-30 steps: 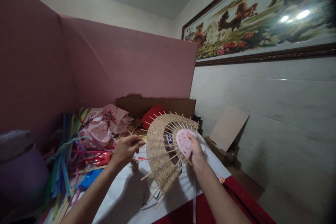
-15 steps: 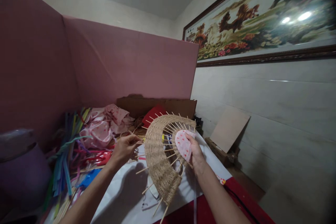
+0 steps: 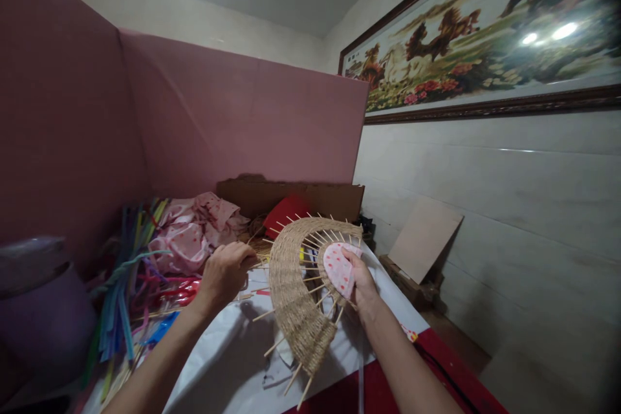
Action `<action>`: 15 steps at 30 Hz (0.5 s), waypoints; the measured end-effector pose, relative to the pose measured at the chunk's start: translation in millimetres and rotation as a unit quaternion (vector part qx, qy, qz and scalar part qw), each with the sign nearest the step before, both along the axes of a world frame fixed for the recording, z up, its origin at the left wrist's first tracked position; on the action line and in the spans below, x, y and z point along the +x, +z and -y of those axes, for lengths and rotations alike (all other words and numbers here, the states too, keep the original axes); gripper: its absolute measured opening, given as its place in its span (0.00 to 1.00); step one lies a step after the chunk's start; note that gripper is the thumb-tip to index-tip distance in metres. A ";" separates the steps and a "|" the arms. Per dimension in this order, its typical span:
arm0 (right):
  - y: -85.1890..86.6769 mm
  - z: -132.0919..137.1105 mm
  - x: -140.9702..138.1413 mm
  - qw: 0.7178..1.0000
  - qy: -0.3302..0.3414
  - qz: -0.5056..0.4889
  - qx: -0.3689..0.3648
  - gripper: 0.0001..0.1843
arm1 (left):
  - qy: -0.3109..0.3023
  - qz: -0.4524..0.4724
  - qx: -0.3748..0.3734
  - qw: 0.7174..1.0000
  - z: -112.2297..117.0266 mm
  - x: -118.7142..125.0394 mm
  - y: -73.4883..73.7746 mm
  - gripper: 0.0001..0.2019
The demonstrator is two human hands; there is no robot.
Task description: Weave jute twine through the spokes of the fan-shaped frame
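Observation:
A woven fan point(image 3: 291, 284) of tan twine on thin wooden sticks is held tilted above the table. Its stick ends poke out beyond the curved outer band, and bare sticks span the gap to the centre. At that centre is a pink cloth patch point(image 3: 337, 268) with red dots. My right hand point(image 3: 361, 278) grips the fan there, thumb over the cloth, other fingers hidden behind. My left hand point(image 3: 230, 272) is closed, back of the hand up, with its fingertips at the end of a thin stick point(image 3: 262, 266) on the fan's left edge.
Pink dotted cloth point(image 3: 187, 233) lies crumpled at the back left beside colourful pipe cleaners point(image 3: 116, 310). A red piece point(image 3: 286, 213) leans near a cardboard strip point(image 3: 233, 197). White sheeting point(image 3: 208, 362) and red cloth point(image 3: 334, 394) cover the table. A purple bin point(image 3: 43, 317) stands left.
My left hand has turned over, its back now more upward, and shifted slightly left. The fan's outer edge has dipped a little; my right hand keeps its grip.

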State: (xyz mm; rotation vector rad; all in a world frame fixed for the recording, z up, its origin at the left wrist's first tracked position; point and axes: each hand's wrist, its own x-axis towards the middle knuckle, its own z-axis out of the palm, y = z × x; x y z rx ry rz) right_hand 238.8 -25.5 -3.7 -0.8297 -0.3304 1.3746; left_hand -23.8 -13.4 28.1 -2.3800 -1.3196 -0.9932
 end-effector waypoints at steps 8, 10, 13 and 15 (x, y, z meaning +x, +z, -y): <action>-4.7 -2.7 2.0 1.000 0.003 0.000 0.016 0.10 | -0.018 -0.030 0.052 0.998 1.5 0.0 4.2 0.10; -4.4 -2.8 1.6 1.000 0.004 -0.002 0.017 0.10 | -0.015 -0.030 0.055 0.998 2.2 0.2 5.0 0.10; -3.3 -2.1 0.5 1.000 0.011 -0.004 0.013 0.11 | -0.009 -0.031 0.058 0.998 2.7 0.5 6.3 0.09; -2.4 -1.3 0.0 1.000 0.019 -0.005 0.013 0.12 | -0.009 -0.028 0.055 0.998 2.4 0.5 6.6 0.09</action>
